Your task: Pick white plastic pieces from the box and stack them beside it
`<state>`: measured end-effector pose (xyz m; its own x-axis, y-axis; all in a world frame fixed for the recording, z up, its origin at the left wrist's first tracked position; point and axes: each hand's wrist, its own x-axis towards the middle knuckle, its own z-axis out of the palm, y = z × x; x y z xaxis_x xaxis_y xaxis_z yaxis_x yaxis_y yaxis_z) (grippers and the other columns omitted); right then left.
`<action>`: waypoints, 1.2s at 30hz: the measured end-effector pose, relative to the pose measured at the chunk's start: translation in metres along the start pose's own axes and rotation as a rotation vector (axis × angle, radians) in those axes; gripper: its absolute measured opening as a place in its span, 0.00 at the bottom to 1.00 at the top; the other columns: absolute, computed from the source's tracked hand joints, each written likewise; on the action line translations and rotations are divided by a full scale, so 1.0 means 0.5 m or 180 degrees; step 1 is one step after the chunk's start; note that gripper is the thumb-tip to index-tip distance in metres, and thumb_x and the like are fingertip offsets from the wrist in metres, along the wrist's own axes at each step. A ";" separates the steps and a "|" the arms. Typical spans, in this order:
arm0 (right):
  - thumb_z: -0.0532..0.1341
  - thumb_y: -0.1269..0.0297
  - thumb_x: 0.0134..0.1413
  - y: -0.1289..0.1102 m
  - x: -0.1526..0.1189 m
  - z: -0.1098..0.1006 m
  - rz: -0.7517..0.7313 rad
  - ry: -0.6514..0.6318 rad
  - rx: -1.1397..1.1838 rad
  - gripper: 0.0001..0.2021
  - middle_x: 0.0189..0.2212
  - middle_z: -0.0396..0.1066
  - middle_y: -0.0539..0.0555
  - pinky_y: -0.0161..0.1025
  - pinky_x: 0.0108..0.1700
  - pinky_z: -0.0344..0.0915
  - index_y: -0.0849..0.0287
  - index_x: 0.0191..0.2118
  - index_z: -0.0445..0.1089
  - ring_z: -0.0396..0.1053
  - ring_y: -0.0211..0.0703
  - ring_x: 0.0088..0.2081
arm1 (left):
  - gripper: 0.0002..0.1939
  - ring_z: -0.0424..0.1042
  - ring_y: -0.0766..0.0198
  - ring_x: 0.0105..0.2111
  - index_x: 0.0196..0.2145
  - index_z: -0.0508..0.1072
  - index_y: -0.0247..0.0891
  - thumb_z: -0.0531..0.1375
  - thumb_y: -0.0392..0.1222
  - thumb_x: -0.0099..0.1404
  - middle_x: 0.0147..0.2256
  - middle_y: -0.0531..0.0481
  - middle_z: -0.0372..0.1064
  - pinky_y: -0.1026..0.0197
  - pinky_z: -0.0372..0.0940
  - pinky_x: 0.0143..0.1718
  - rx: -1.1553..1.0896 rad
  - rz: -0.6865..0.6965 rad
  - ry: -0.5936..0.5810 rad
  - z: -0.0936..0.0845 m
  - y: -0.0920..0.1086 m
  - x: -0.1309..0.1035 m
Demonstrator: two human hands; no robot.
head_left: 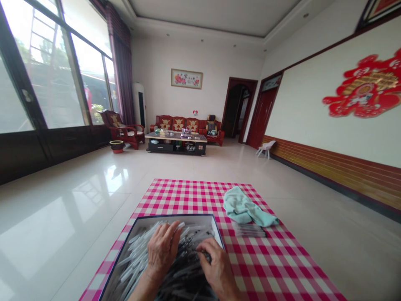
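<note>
Both my hands are down in the box (216, 229), right here in front of me on the checked cloth (260, 259). Left hand (164, 242) first: fingers curled close together, and a pale pen (181, 225) pokes out at the fingertips, so I take that one as held. Right hand (216, 263) now: thumb and forefinger drawn in narrow, almost meeting over the dark heap. Is there something pinched between them? Too blurred, I can't tell.

So how far along? The pens (138, 248) lie in a big loose jumble, clear ones banked to the left, darker ones (184, 271) under and between my hands. Over on the cloth, to the right of the box, there's one small row (250, 230), laid side by side. If that row is what's done, I'd judge it early going, with by far the greater part left in the box.

What's in the way? The crumpled towel (242, 207) lies just beyond the row, right up against it or nearly so, and takes up space there. My own hands cover much of the heap, too. Farther off, well apart from all this: coffee table (160, 147), sofa (178, 124), a small chair (266, 145) by the wall.
</note>
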<state>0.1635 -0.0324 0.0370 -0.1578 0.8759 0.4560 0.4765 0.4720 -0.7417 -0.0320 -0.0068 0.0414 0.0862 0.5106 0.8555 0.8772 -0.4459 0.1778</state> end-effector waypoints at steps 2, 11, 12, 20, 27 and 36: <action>0.58 0.75 0.54 -0.013 0.000 0.005 -0.0096 -0.0140 -0.0218 0.10 0.34 0.72 0.54 0.41 0.42 0.66 0.54 0.35 0.74 0.70 0.47 0.39 | 0.10 0.69 0.61 0.31 0.45 0.72 0.39 0.53 0.42 0.72 0.30 0.50 0.70 0.61 0.62 0.35 0.0007 -0.0063 0.0070 -0.002 0.002 0.001; 0.59 0.77 0.56 -0.059 0.043 0.029 -0.0601 -0.0614 -0.1040 0.09 0.35 0.70 0.51 0.42 0.45 0.60 0.55 0.36 0.72 0.66 0.44 0.39 | 0.11 0.67 0.61 0.30 0.48 0.71 0.38 0.53 0.39 0.71 0.30 0.49 0.69 0.60 0.63 0.35 0.0031 -0.0142 0.0351 -0.005 -0.003 0.004; 0.59 0.77 0.56 -0.061 0.049 0.032 -0.0631 -0.0638 -0.1078 0.09 0.35 0.70 0.51 0.41 0.44 0.59 0.55 0.36 0.71 0.66 0.43 0.39 | 0.12 0.67 0.61 0.30 0.50 0.70 0.38 0.53 0.38 0.71 0.30 0.49 0.69 0.60 0.63 0.35 0.0030 -0.0189 0.0416 -0.005 -0.005 0.004; 0.61 0.72 0.57 -0.070 0.065 0.061 -0.0917 -0.1183 -0.1273 0.05 0.35 0.70 0.48 0.41 0.46 0.57 0.54 0.35 0.72 0.65 0.41 0.40 | 0.15 0.69 0.58 0.36 0.54 0.67 0.38 0.52 0.34 0.70 0.38 0.45 0.71 0.56 0.65 0.40 -0.0030 -0.0330 0.0752 -0.033 -0.016 0.033; 0.61 0.69 0.58 -0.081 0.067 0.073 -0.1004 -0.1396 -0.1295 0.05 0.37 0.70 0.48 0.41 0.47 0.57 0.53 0.38 0.72 0.65 0.40 0.41 | 0.13 0.69 0.58 0.36 0.51 0.69 0.36 0.53 0.36 0.71 0.35 0.46 0.70 0.57 0.64 0.39 0.0229 -0.0449 0.0766 -0.070 -0.074 0.042; 0.61 0.68 0.58 -0.096 0.085 0.089 -0.1230 -0.1615 -0.1393 0.05 0.35 0.71 0.50 0.42 0.47 0.59 0.54 0.35 0.75 0.67 0.43 0.41 | 0.14 0.70 0.58 0.36 0.51 0.69 0.37 0.51 0.37 0.71 0.36 0.46 0.70 0.57 0.65 0.40 0.0143 -0.0488 0.0453 -0.057 -0.080 0.010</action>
<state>0.0957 -0.0136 0.0701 -0.7092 0.6456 0.2833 0.5888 0.7634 -0.2655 -0.0802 -0.0074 0.0525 -0.1146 0.4595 0.8808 0.8954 -0.3362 0.2919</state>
